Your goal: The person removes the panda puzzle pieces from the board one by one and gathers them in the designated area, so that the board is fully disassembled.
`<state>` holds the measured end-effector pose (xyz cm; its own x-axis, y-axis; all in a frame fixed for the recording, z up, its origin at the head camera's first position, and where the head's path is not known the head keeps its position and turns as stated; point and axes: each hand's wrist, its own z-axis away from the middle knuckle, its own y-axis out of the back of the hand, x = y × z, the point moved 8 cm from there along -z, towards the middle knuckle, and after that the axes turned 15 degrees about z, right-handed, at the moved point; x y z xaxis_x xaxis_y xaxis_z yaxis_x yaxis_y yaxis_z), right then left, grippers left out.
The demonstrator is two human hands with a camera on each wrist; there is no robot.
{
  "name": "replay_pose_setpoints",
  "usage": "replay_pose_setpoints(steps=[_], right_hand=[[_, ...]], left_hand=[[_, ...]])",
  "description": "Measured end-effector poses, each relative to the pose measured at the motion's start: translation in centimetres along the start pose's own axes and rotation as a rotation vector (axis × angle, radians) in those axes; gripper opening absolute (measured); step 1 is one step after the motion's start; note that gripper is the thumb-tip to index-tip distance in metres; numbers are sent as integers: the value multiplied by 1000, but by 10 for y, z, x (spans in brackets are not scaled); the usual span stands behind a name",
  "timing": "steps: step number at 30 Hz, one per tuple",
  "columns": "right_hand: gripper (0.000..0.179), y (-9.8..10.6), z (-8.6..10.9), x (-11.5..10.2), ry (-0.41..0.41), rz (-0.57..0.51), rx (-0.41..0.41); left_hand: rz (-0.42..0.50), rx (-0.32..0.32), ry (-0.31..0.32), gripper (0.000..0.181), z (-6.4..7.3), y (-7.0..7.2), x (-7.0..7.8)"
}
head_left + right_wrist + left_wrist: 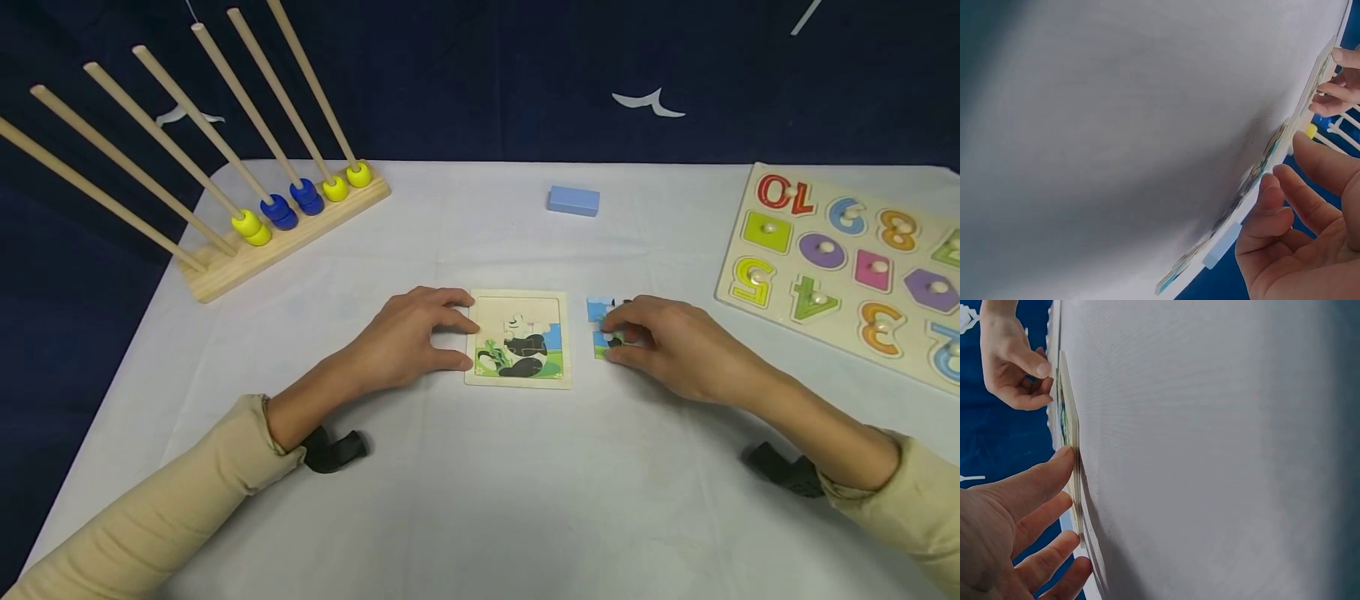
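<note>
A square wooden jigsaw board (491, 313) lies flat on the table, with panda picture pieces (527, 367) in its lower part and bare wood above. My left hand (408, 340) rests at its left edge, thumb and fingers spread and fingertips right at the rim. To the right of the board lie loose jigsaw pieces (598, 310) with blue, green and black print. Over them hovers my right hand (686, 348), thumb and forefinger apart; it partly hides the pieces in the head view. In the right wrist view its fingertips are close above the row of pieces (1263, 159).
A wooden bead rack (292, 242) with tall pegs and yellow and blue beads stands at the back left. A blue block (573, 201) lies at the back. On the right is a number and shape peg board (738, 271). White cloth covers the table (480, 492).
</note>
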<state>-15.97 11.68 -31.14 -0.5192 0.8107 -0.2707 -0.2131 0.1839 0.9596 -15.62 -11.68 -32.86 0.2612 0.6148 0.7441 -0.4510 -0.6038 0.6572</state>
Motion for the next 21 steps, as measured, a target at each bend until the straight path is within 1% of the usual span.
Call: replay_pose_setpoints(steps=[7,12,16,21], right_hand=[[25,3,-9,-20,57,-56,19],[27,-1,-18,-38,81,-94,2],[33,-8,-29,-53,103,-79,-44],[49,-21,-42,-70,132,1,-114]], left_hand=[[-2,4,-2,41,0,1,0],[-6,1,-8,41,0,1,1],[-11,-5,-11,41,0,1,2],[-12,-15,-11,40,-1,2,0]])
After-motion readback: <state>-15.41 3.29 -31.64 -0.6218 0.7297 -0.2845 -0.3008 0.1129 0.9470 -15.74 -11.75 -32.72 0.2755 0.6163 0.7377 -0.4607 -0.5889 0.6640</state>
